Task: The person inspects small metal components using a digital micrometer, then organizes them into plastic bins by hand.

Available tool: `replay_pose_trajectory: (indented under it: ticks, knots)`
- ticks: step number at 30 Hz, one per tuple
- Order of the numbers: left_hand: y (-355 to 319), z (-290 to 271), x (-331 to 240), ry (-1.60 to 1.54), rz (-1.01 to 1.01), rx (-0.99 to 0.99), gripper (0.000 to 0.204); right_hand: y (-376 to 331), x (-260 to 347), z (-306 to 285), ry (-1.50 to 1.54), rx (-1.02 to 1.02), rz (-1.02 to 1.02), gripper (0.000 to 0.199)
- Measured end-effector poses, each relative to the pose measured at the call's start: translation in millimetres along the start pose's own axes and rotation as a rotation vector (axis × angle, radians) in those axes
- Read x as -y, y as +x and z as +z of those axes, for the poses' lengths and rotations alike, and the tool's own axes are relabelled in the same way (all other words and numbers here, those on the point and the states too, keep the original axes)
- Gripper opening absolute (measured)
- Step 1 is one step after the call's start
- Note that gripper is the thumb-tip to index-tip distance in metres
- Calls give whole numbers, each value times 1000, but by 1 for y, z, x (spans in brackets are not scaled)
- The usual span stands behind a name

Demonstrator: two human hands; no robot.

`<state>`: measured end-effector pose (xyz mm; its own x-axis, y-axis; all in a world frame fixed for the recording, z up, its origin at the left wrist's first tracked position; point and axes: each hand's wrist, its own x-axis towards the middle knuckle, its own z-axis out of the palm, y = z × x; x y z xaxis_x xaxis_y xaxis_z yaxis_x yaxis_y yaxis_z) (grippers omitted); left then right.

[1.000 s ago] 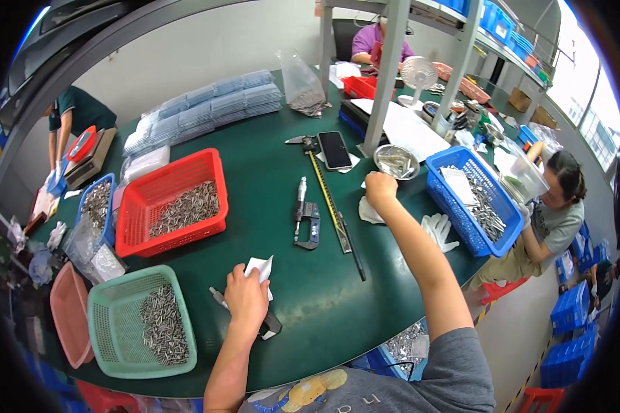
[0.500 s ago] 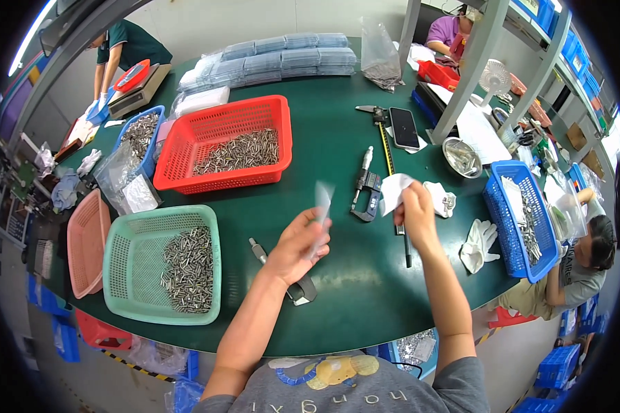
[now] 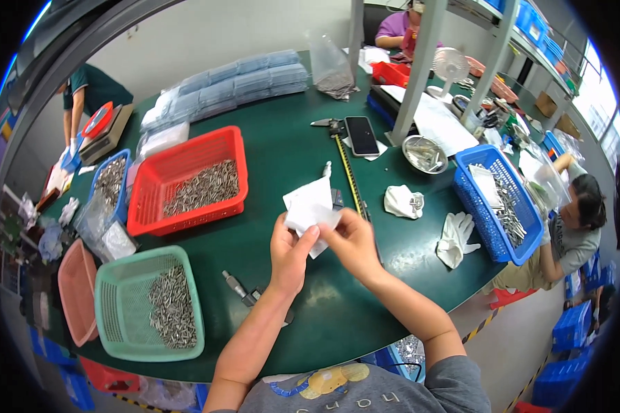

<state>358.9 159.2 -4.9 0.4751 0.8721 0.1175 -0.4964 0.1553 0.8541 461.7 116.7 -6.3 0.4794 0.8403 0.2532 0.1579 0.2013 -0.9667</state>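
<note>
My left hand (image 3: 291,251) and my right hand (image 3: 351,241) meet over the middle of the green table. Both are closed on white paper (image 3: 308,198), which stands up from the fingers of my left hand. A thin translucent piece, like a small plastic bag, overlaps the paper at my right fingertips; its exact form is unclear. Behind the paper, a micrometer (image 3: 327,169) is mostly hidden. Another micrometer (image 3: 238,286) lies beside my left forearm, partly covered by it. A caliper (image 3: 348,168) with a yellow-marked beam stretches away beyond my right hand.
Left stand a red basket (image 3: 186,223) and a green basket (image 3: 127,303) of metal pins. Stacked clear packs (image 3: 234,82) line the back. A phone (image 3: 360,135), a metal bowl (image 3: 424,168), white gloves (image 3: 456,241) and a blue basket (image 3: 499,241) are right. Co-workers sit nearby.
My hands have come together, bringing the white paper from the right against the translucent piece from the left. The whole view has shifted and tilted.
</note>
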Motion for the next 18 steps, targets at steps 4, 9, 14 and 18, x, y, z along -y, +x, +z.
replay_pose_trajectory:
  ticks: [4,9,14,18]
  knots:
    - [20,-1,2,-6,-22,-171,24,20,1,-20,-405,167,-33,24]
    - [43,-17,-1,-51,89,-280,32,126,-39,-84,-699,-185,1,37]
    - [44,-34,6,-74,-7,-353,35,194,-45,-88,-1255,-164,251,68]
    - [50,-40,7,-32,-21,-335,34,214,-45,-77,-1310,136,648,94]
